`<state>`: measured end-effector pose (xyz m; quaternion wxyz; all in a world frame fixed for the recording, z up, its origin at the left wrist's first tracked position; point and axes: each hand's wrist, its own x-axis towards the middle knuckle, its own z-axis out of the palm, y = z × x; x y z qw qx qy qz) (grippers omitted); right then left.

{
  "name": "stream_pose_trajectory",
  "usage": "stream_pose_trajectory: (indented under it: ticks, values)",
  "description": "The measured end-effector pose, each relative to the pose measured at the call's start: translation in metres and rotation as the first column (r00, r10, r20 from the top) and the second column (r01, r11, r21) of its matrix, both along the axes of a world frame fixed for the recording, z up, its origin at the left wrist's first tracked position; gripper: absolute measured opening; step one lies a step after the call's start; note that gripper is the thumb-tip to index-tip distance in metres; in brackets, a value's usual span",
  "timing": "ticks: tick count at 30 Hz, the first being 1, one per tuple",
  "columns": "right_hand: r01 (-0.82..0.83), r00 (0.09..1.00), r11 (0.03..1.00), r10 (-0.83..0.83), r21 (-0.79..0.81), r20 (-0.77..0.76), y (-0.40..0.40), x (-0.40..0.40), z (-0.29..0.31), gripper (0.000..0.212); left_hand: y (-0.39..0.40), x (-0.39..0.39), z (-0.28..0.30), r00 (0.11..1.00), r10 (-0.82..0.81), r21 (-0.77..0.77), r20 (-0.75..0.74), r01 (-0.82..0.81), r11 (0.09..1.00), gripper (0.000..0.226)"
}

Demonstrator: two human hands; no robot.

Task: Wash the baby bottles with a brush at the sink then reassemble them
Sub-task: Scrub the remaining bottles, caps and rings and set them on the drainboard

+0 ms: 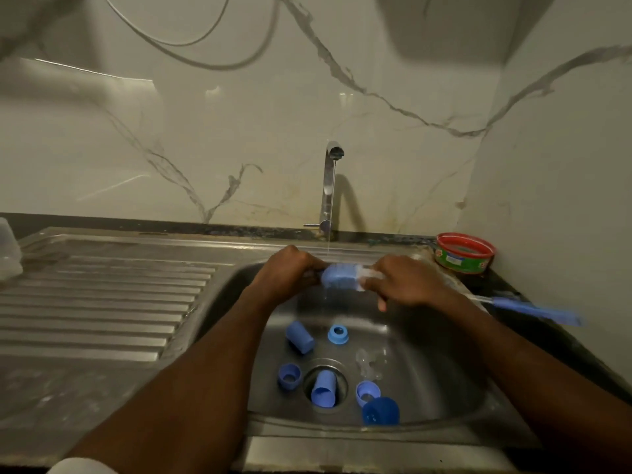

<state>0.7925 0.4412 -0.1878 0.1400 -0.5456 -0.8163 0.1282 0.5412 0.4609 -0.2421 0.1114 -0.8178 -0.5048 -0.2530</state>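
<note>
Under the running tap point(330, 186), my left hand point(287, 271) and my right hand point(403, 283) meet over the sink point(444, 371). Between them is a blue and white brush head point(340, 277); my left hand grips its near end. My right hand is closed around a clear bottle point(374, 274), mostly hidden by my fingers. In the basin lie blue caps point(300, 336), one in the drain point(323, 390), blue rings point(338, 334) point(289, 375) point(367, 393), a darker blue cap point(381, 410) and clear teats point(369, 364).
A second blue brush point(533, 309) lies on the dark counter right of the sink. A red and green tub point(465, 253) stands in the back right corner. The ribbed drainboard point(102, 302) stretches left, with a clear bottle point(8, 248) at its far edge.
</note>
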Motion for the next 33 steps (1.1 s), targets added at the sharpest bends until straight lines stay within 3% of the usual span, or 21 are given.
stream_pose_trajectory:
  ticks: [2,4,5,7,8,9,11,14,16,18,20,21,23,24,25,26,27,28,29,31,33]
  values:
    - [0.083,0.902,0.859,-0.280,-0.504,-0.328,-0.001,0.003,0.012,0.024,-0.002,0.006,0.001,0.999,-0.025,0.049,-0.025,0.027,0.998,0.032]
    - [0.068,0.835,0.784,-0.383,-0.617,-0.394,-0.003,0.008,0.014,0.030,0.000,0.012,0.000,0.999,-0.041,0.062,-0.032,0.043,0.997,0.035]
    - [0.090,0.870,0.838,-0.330,-0.539,-0.367,-0.004,0.007,0.011,0.031,0.001,0.013,-0.001,0.999,-0.051,0.041,-0.009,0.051,0.998,0.035]
    - [0.124,0.988,0.990,-0.129,-0.064,-0.090,-0.004,0.012,0.001,0.044,0.002,0.014,-0.004,0.995,-0.086,-0.056,0.047,0.088,0.995,0.034]
    - [0.030,0.995,0.984,-0.046,0.174,0.089,-0.004,0.013,-0.004,0.057,0.003,0.011,-0.007,0.993,-0.098,-0.110,0.058,0.104,0.988,0.034]
    - [-0.091,0.975,0.951,0.025,0.296,0.220,-0.003,0.015,-0.006,0.071,0.003,0.008,-0.010,0.993,-0.104,-0.173,0.062,0.113,0.978,0.033]
    - [-0.234,0.923,0.902,0.089,0.363,0.375,0.000,0.017,-0.006,0.079,0.002,0.005,-0.012,0.993,-0.102,-0.256,0.063,0.115,0.960,0.032]
    - [-0.300,0.848,0.814,-0.011,0.497,0.530,0.003,0.008,-0.003,0.050,-0.001,0.004,-0.008,0.988,-0.106,-0.212,0.116,0.129,0.969,0.034]
    - [-0.271,0.850,0.784,-0.077,0.558,0.521,0.004,0.003,-0.004,0.031,-0.001,0.003,-0.005,0.986,-0.089,-0.140,0.142,0.109,0.984,0.032]
    - [-0.156,0.889,0.820,-0.127,0.551,0.440,0.002,-0.002,-0.007,0.022,-0.002,0.002,-0.003,0.987,-0.064,-0.061,0.146,0.073,0.995,0.028]
    - [0.034,0.953,0.940,-0.133,0.340,0.273,0.000,-0.008,-0.006,0.027,-0.002,0.004,-0.001,0.991,-0.044,0.016,0.125,0.042,0.999,0.024]
    - [0.138,0.984,0.985,-0.149,0.104,0.102,-0.002,-0.012,-0.001,0.028,-0.002,0.006,0.000,0.995,-0.029,0.042,0.098,0.025,0.999,0.024]
    - [0.192,0.929,0.891,-0.300,-0.412,-0.218,-0.007,-0.014,0.014,0.025,-0.002,0.013,0.000,1.000,-0.001,0.078,0.030,-0.001,0.997,0.028]
    - [0.159,0.915,0.857,-0.314,-0.490,-0.253,-0.009,-0.011,0.018,0.025,-0.003,0.017,0.000,1.000,0.013,0.087,0.017,-0.015,0.996,0.029]
    - [0.143,0.933,0.880,-0.272,-0.452,-0.236,-0.010,-0.008,0.018,0.026,-0.002,0.020,-0.001,0.999,0.028,0.090,0.016,-0.029,0.996,0.031]
    - [0.141,0.969,0.946,-0.192,-0.293,-0.153,-0.008,-0.003,0.013,0.028,0.000,0.022,-0.003,0.999,0.039,0.076,0.024,-0.041,0.996,0.032]
    - [0.119,0.993,0.992,-0.119,-0.034,0.002,-0.006,0.001,0.006,0.031,0.001,0.024,-0.006,0.998,0.050,0.054,0.041,-0.052,0.997,0.034]
    - [0.039,0.986,0.977,-0.071,0.209,0.151,-0.002,0.005,0.001,0.037,0.001,0.025,-0.007,0.996,0.058,0.026,0.062,-0.060,0.998,0.035]
    - [-0.067,0.966,0.933,-0.028,0.353,0.258,0.000,0.008,-0.004,0.048,0.002,0.023,-0.009,0.995,0.065,-0.005,0.081,-0.065,0.998,0.036]
    - [-0.202,0.935,0.871,0.035,0.447,0.354,0.005,0.012,-0.006,0.072,0.003,0.016,-0.014,0.994,0.048,-0.042,0.101,-0.044,0.998,0.038]
    - [-0.292,0.882,0.803,0.015,0.520,0.471,0.007,0.011,-0.006,0.080,0.004,0.010,-0.016,0.994,0.029,-0.058,0.102,-0.023,0.998,0.041]
